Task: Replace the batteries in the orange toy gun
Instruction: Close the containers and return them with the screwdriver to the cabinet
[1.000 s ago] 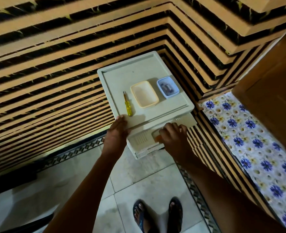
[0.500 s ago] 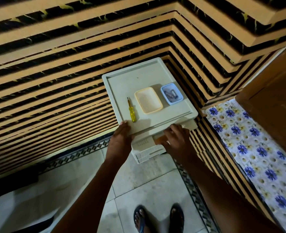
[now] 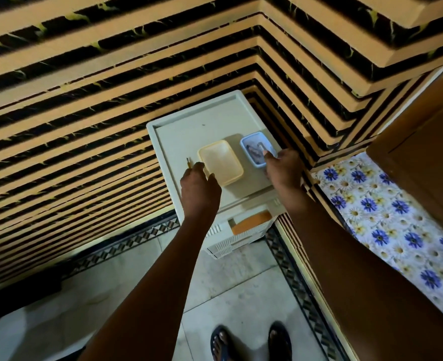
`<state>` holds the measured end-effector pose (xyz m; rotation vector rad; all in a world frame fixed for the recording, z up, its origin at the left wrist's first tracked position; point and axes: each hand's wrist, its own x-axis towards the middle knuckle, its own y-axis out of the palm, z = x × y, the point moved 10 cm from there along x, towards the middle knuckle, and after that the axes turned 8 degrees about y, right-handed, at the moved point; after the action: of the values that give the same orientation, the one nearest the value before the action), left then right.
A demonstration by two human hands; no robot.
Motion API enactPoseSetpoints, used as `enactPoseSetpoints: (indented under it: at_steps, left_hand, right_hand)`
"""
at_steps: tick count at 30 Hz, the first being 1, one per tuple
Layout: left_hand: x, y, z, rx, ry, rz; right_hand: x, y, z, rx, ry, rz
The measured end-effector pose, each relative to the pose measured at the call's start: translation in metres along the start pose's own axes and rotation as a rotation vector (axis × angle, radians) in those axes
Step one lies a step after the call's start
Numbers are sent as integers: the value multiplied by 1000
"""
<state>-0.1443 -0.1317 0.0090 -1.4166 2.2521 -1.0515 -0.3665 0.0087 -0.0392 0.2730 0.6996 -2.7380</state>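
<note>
Nearest, at 6 o'clock: two feet in dark sandals (image 3: 251, 342) on the pale tiled floor (image 3: 231, 290). Both forearms reach forward from the bottom edge toward a white plastic drawer unit (image 3: 202, 126) set in the corner of striped walls.

Top drawer (image 3: 244, 227) stands pulled out at the unit's 6 o'clock side. An orange object (image 3: 251, 221) lies inside it, partly hidden under the top; likely the toy gun, shape cannot be confirmed.

Left hand (image 3: 199, 188) is over the top's 8 o'clock area, fingers curled down over a yellow-handled screwdriver (image 3: 188, 162), of which only the far tip shows. Whether the grip has closed on it: cannot tell.

Right hand (image 3: 284, 169) is at the 4 o'clock area, fingertips on the near rim of a small blue tray (image 3: 249, 144). Grip state: cannot tell. Blurred small items lie in that tray.

Between the hands: a cream tray (image 3: 220, 162).

At 3 o'clock: blue-flowered cloth (image 3: 382, 217), brown wooden panel (image 3: 423, 142) beyond.
</note>
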Motion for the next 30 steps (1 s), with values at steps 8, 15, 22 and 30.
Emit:
enactPoseSetpoints:
  at_steps: [8,15,22,30]
  left_hand:
    - [6,22,19,-50,-178,4]
    - [-41,14,5,-240,-193,-20]
    - [-134,18,0,-348,-210,27]
    - [-220,68,34,-362,-337,170]
  right_hand:
    - [7,7,-22,189,210,143]
    - [-46,-52,-38,277,220,126]
    - [-101,-113,-97,386,251,62]
    - [-116,-130,-195,347,298,-12]
